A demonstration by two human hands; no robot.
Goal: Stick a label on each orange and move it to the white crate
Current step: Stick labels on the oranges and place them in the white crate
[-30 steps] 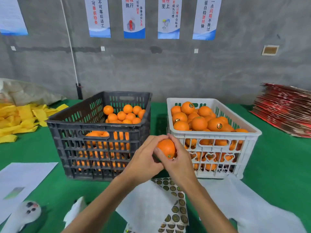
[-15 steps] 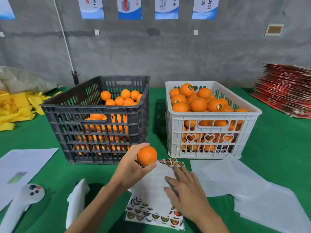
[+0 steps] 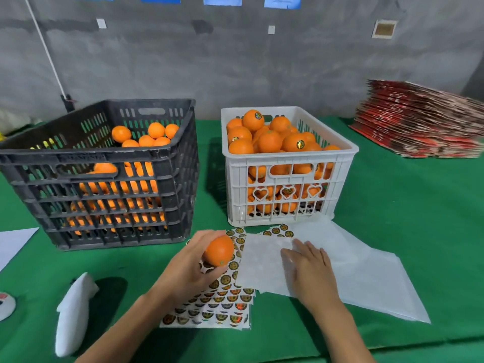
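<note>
left hand (image 3: 188, 268) curls its fingers around an orange (image 3: 219, 250), holding it just above the label sheet (image 3: 217, 302), probably so the peel sits close to where a label comes off. right hand (image 3: 310, 268) lies flat, fingers straight and slightly apart, on the white backing paper (image 3: 262, 263) that covers part of the sheet, apparently to slide it aside or pin it. no label is visible on the held orange from this side. white crate (image 3: 288, 163), at one o'clock from the hands, is heaped with oranges, some showing labels. black crate (image 3: 104, 174), at eleven o'clock, holds the remaining supply.
</note>
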